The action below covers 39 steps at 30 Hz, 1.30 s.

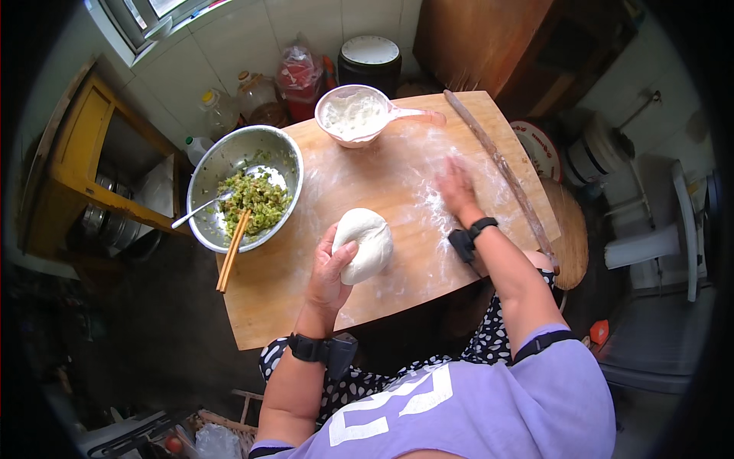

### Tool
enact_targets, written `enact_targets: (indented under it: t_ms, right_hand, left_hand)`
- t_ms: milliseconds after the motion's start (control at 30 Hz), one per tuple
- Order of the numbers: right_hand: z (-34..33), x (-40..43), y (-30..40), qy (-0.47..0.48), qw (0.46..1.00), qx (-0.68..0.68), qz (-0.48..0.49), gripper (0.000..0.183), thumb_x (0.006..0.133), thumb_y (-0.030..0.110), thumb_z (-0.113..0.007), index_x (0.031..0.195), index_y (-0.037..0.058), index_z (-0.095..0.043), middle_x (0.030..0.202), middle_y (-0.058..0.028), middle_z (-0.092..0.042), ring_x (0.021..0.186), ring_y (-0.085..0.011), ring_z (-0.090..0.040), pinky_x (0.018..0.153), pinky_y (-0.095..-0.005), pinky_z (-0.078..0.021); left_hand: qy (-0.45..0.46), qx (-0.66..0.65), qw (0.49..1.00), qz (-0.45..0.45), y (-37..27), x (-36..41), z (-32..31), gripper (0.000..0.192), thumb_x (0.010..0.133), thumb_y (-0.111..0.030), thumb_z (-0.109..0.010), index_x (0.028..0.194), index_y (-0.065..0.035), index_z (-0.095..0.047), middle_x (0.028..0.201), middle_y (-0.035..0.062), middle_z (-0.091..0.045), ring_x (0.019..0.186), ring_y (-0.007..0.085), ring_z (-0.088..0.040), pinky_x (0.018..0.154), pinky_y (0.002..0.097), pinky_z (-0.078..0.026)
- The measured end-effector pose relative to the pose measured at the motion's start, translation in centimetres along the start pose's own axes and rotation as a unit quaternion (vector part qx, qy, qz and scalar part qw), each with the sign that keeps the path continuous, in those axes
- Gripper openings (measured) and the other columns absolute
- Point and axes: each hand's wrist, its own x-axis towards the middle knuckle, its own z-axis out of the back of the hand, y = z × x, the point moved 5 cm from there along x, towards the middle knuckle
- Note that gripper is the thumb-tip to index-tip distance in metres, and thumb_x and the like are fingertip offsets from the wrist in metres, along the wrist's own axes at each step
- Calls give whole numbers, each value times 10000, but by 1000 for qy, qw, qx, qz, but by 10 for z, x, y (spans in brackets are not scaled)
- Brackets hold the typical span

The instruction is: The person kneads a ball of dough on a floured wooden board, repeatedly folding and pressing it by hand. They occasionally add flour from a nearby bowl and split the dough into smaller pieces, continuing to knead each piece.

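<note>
A smooth, rounded lump of white dough [367, 244] is in the grip of my left hand [330, 275], thumb on top, over the near middle of the wooden board [275, 310]. My right hand [457, 186] is over a patch of scattered flour [433, 201] on the board's right half. It looks slightly blurred, with no object visible in it, and its fingers point away from me. Whether it touches the board I cannot tell. To its right a long wooden rolling pin [496, 158] lies along the board's right side.
A steel bowl [289, 155] of chopped green filling, with a spoon [198, 213] and wooden chopsticks [234, 252], overlaps the board's left edge. At the back sits a long-handled plastic scoop [351, 137] of flour. A round wooden stool [567, 241] stands right; bottles [218, 112] line the wall.
</note>
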Motion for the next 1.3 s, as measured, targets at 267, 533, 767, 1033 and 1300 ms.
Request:
enact_targets:
  t_ms: [267,533,767,1033,1300]
  right_hand:
    - [1,-74,120,146,903,393,96,459,957,328,-375,1325,57,-413,1309,-180,-473,1216,-313,-445,1016,-391,-360]
    - [21,-95,157,314,421,802,-283,446,965,425,-398,1233,78,-475,1116,-88,-589,1011,-186,-564,908,-359,-445]
    - [20,-47,56,42,891,438,-110,398,879,236,-572,1203,22,-488,1051,-145,-592,998,-257,-560,889,-376,-446]
    - [9,-59,129,8,994,108,-22,462,793,347,-633,1180,115,-531,1247,-176,-402,1154,-365,-383,976,-435,-334]
    - [13,-26,139,-19,995,28,93,313,789,336,-646,999,110,-597,1001,-125,-515,974,-306,-481,849,-392,-416]
  left_hand:
    - [15,-32,999,20,2,5,-3,468,826,-67,-580,1269,-6,-443,1170,114,-562,1052,198,-564,912,323,-460]
    - [108,-51,988,94,12,-8,-12,488,821,-54,-588,1286,-28,-442,1183,91,-551,1064,170,-547,923,301,-442]
    - [-19,302,940,158,74,-3,43,528,830,-146,-630,1285,8,-410,1090,123,-597,995,215,-580,886,313,-440]
    - [-17,607,792,59,78,-14,28,744,741,-279,-734,1281,24,-322,1008,229,-600,921,333,-619,811,387,-481]
    - [-42,617,775,134,93,-16,35,626,759,-179,-664,1246,15,-323,1026,262,-593,950,387,-605,825,402,-480]
